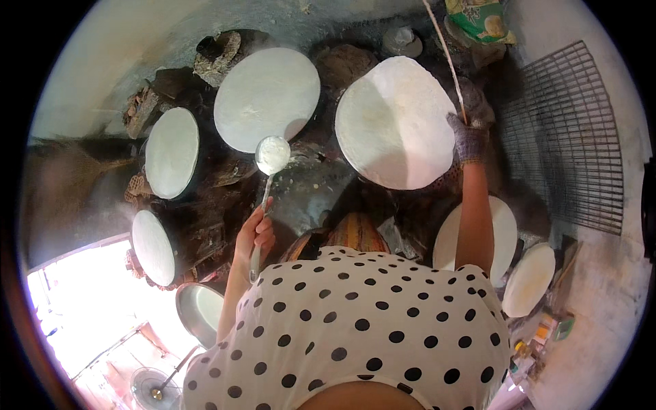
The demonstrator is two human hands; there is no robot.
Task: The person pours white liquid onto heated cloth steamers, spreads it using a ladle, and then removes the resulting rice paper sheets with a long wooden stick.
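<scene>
My left hand (pixel 255 236) is closed around the handle of a metal ladle (pixel 273 156), whose round bowl looks coated or filled with white batter. The bowl hangs at the near edge of a large round white sheet (pixel 266 99), just in front of it. On my right hand (pixel 471 137) is a grey knitted glove. Its fingers close on the lower end of a long thin stick (pixel 445 55) that slants up to the top of the view. Beside that glove lies another large white sheet (pixel 395 123) with an uneven rim, partly in shadow.
Smaller white discs stand at left (pixel 172 153), lower left (pixel 154 247) and right (pixel 529 280), with one (pixel 502 232) partly behind my right forearm. A wire rack (pixel 567 137) leans on the right wall. A metal pan (pixel 200 314) and a fan (pixel 156 393) are lower left.
</scene>
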